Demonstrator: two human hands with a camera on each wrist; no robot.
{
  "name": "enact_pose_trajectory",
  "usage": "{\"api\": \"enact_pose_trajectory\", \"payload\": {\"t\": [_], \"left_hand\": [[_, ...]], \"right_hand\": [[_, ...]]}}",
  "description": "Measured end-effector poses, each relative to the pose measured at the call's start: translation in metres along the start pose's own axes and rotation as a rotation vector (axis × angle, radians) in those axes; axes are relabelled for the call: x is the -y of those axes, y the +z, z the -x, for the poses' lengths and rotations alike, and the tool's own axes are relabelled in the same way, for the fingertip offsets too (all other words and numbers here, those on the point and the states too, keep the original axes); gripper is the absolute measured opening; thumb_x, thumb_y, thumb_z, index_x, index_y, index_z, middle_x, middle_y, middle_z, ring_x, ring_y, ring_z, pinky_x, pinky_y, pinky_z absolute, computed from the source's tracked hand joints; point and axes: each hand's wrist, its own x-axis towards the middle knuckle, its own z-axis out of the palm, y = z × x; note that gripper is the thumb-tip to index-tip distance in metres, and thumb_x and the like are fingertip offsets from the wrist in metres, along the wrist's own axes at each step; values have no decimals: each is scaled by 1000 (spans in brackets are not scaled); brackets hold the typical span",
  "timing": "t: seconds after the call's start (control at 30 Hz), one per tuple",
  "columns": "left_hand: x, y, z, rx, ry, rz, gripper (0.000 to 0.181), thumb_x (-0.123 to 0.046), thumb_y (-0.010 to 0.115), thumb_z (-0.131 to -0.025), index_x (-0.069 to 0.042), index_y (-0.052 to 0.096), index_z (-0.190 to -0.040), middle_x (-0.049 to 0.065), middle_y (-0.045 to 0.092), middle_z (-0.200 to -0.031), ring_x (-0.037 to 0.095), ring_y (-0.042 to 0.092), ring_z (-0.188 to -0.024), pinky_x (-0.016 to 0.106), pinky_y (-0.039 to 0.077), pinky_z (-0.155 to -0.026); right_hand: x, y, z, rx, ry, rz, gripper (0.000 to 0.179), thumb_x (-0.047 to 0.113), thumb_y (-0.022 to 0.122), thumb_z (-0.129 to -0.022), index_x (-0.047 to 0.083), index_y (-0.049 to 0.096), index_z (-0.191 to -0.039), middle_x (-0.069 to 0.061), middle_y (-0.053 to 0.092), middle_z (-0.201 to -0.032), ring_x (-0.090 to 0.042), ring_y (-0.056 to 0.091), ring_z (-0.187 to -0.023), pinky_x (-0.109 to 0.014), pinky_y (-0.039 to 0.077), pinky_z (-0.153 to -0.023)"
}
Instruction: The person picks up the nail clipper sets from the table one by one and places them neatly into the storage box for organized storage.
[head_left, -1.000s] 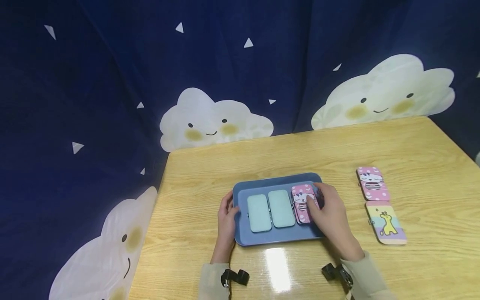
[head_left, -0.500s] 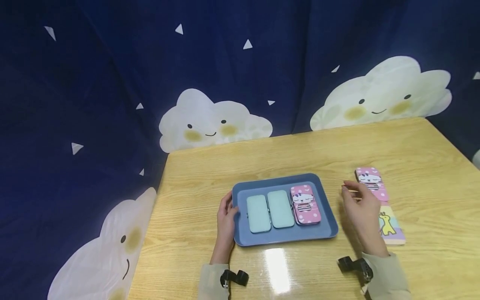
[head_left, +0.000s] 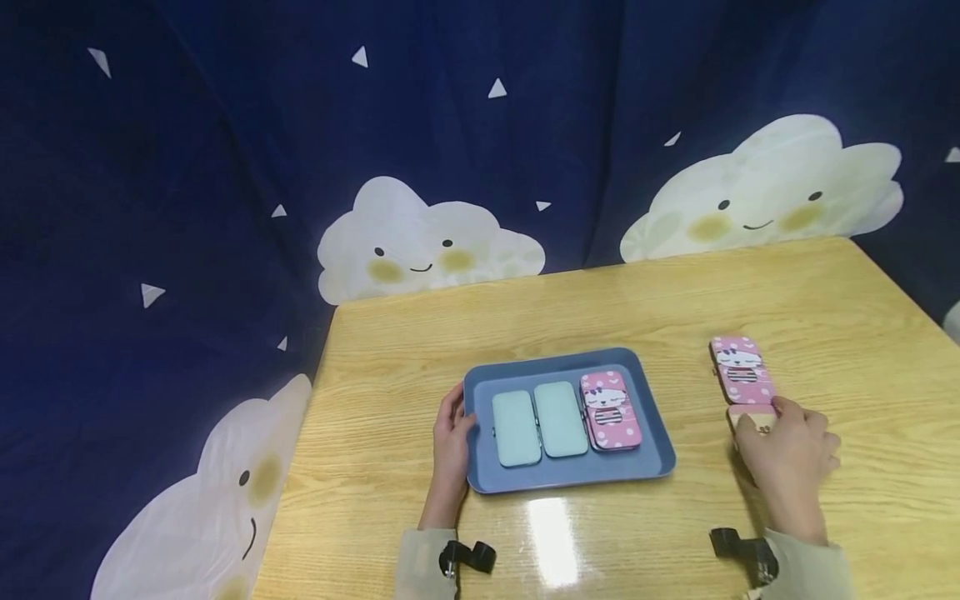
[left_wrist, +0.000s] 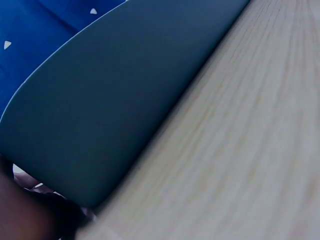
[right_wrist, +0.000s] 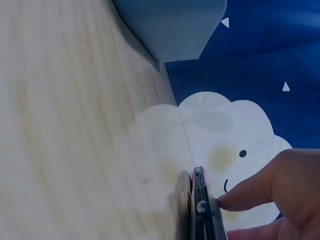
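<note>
My left hand (head_left: 450,446) grips the left end of a blue tray (head_left: 570,477), thumb over the rim. Inside it lie two pale green hinged cases (head_left: 517,427) and, at the right, a pink cat-print case (head_left: 611,410). On the table to the right, my right hand (head_left: 795,454) has thumb and fingers at the edges of the giraffe-print case (head_left: 761,414), mostly hidden under the hand. Its clasp side shows in the right wrist view, where the thumb (right_wrist: 245,195) touches the case (right_wrist: 202,210).
Another pink cat-print case (head_left: 742,371) lies just beyond the right hand, end to end with the giraffe-print one. The wooden table (head_left: 465,325) meets a dark blue curtain (head_left: 480,133) with smiling clouds at the back and left.
My right hand has let go of the pink case in the tray and moved right, onto the giraffe-print case. The left hand stays on the tray.
</note>
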Motion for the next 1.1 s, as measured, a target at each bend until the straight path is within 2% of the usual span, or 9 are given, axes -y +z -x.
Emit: {"api": "enact_pose_trajectory", "payload": {"t": [0.17,0.3,0.5,0.73,0.9,1.1], "left_hand": [[0,1,0,-2,1,1,55,4,46,-92,-5,44,-147,15,46,-148,28,39,-140,42,31,-112],[1,0,0,9,0,0,56,4,45,-92,-5,43,-147,15,46,-148,29,37,-141,43,30,-113],[1,0,0,6,1,2,56,4,45,-92,-4,42,-147,15,45,-149,28,36,-142,43,28,-114],[0,1,0,1,-4,4,55,3,45,-93,-3,42,-148,15,43,-150,28,36,-142,45,27,-115],[2,0,1,0,-12,3,55,3,45,-93,-4,41,-148,15,43,-150,28,36,-142,45,28,-114],[1,0,1,0,-4,-12,55,2,46,-93,-4,42,-148,15,44,-150,29,37,-142,44,30,-113]], "right_hand": [[-8,-4,2,50,7,9,69,29,53,-92,-15,34,-142,-49,25,-134,-66,27,-115,-71,26,-84],[-11,-10,3,109,51,49,76,39,54,-93,-16,33,-142,-50,23,-133,-68,26,-116,-72,31,-82],[-13,-16,3,170,119,37,84,53,54,-94,-14,36,-142,-48,30,-126,-64,31,-112,-69,37,-78],[-14,-15,1,135,106,15,82,50,61,-92,-16,41,-138,-43,37,-122,-55,38,-107,-61,40,-75],[-15,-16,1,121,97,-1,82,47,64,-91,-18,42,-135,-40,48,-118,-49,48,-100,-52,42,-72],[-17,-15,3,55,81,-50,70,37,68,-91,-18,49,-129,-37,59,-114,-45,56,-94,-44,38,-69]]}}
